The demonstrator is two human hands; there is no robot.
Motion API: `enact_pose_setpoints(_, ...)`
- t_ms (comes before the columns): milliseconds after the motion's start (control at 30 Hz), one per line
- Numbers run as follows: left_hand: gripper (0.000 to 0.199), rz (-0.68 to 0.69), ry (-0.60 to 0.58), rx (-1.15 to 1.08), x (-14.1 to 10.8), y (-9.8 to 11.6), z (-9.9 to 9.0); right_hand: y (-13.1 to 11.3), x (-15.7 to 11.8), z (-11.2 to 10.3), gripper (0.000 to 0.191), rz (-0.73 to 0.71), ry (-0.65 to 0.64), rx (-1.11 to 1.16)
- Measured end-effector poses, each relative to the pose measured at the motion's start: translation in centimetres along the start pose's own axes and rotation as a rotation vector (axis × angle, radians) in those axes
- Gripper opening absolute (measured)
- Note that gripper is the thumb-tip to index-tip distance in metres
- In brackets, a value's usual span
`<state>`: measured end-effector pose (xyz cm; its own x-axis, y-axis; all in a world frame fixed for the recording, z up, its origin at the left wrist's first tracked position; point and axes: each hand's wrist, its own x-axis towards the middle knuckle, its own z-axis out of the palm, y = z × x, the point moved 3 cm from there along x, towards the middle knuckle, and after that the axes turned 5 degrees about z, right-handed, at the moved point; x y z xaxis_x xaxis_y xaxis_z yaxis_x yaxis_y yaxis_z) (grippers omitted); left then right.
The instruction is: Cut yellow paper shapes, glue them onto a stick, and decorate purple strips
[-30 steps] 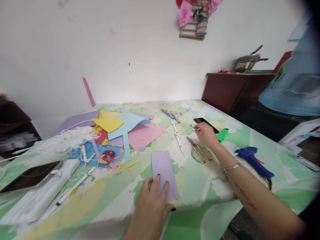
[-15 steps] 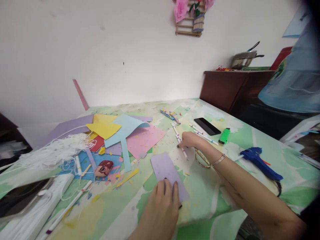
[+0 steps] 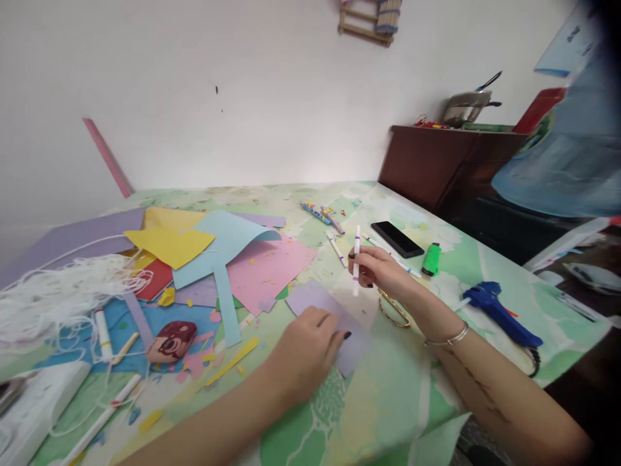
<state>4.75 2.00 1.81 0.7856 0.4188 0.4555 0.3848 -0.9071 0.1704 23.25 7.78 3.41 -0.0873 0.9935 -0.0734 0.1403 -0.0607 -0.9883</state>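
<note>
Upright in my right hand (image 3: 383, 272) is a white marker (image 3: 357, 259) with purple bands, pinched between thumb and fingers above the table. My left hand (image 3: 308, 349) rests on a light purple paper rectangle (image 3: 352, 323), bent fingers on its left part and the thumb apart. Part of the sheet is hidden beneath this hand. Another white marker (image 3: 336, 250) lies just beyond my right hand, and more white markers (image 3: 405, 265) lie to its right. Gold-handled scissors (image 3: 395, 310) are partly covered by my right wrist.
Coloured paper sheets (image 3: 264, 265), tangled white string (image 3: 72, 298) and a brown-red case (image 3: 172, 342) crowd the left. To the right are a black phone (image 3: 396, 239), a green cutter (image 3: 431, 259) and a blue glue gun (image 3: 502, 314). A white power strip (image 3: 53, 401) sits front left.
My right hand has lifted a marker off the table and turned it upright. My left hand's fingers have bent and its thumb shows on the purple paper. The view has shifted.
</note>
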Motion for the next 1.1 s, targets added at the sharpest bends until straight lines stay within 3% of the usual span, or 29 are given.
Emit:
enact_pose_setpoints(67,0.022,-0.068,0.093,-0.059,-0.6,-1.2,-0.9,-0.2,-0.5,0.4,0.022,0.043,-0.092,0.031)
enact_pose_setpoints(100,0.019,-0.100,0.152,-0.062,-0.9,-1.7,-1.2,-0.2,-0.8,0.8,0.021,0.086,-0.197,0.006)
enact_pose_setpoints(200,0.017,-0.114,0.337,0.035,-1.5,-2.4,-2.2,-0.2,-2.4,2.4,0.013,0.270,-0.696,-0.145)
enact_pose_setpoints(233,0.022,-0.089,0.363,0.069,-1.5,-2.4,-2.3,-0.2,-2.9,2.8,0.016,0.312,-0.832,-0.177)
enact_pose_setpoints(300,0.021,0.002,0.309,0.076,-1.4,-1.9,-2.1,-0.2,-3.4,3.2,0.025,0.339,-0.941,-0.141)
enact_pose_setpoints(400,0.025,0.052,0.192,0.002,-1.2,-1.3,-1.5,0.0,-3.3,3.2,0.036,0.327,-0.881,0.045)
enact_pose_setpoints(567,0.032,-0.171,0.157,-0.057,-1.4,-1.8,-1.2,-0.3,-2.6,2.9,0.031,0.123,-0.740,0.363)
enact_pose_setpoints(700,0.035,-0.204,0.088,-0.059,-1.4,-2.4,-0.6,-0.2,-2.5,4.2,0.027,0.032,-0.821,0.185)
enact_pose_setpoints(767,0.036,-0.177,0.044,-0.039,-1.4,-2.5,-0.2,0.1,-2.1,4.8,0.027,0.006,-0.746,0.153)
enact_pose_setpoints(867,0.034,-0.188,-0.004,-0.049,-1.2,-2.7,0.1,0.6,-1.6,5.4,0.045,0.013,-0.601,0.278)
enact_pose_setpoints(967,0.031,-0.229,-0.008,-0.147,-0.9,-2.5,-0.2,0.9,-1.5,5.6,0.048,0.027,-0.556,0.326)
enact_pose_setpoints(1100,0.030,-0.275,0.009,-0.348,-0.6,-1.8,-0.5,0.4,-1.6,5.4,0.051,-0.052,-0.540,0.216)
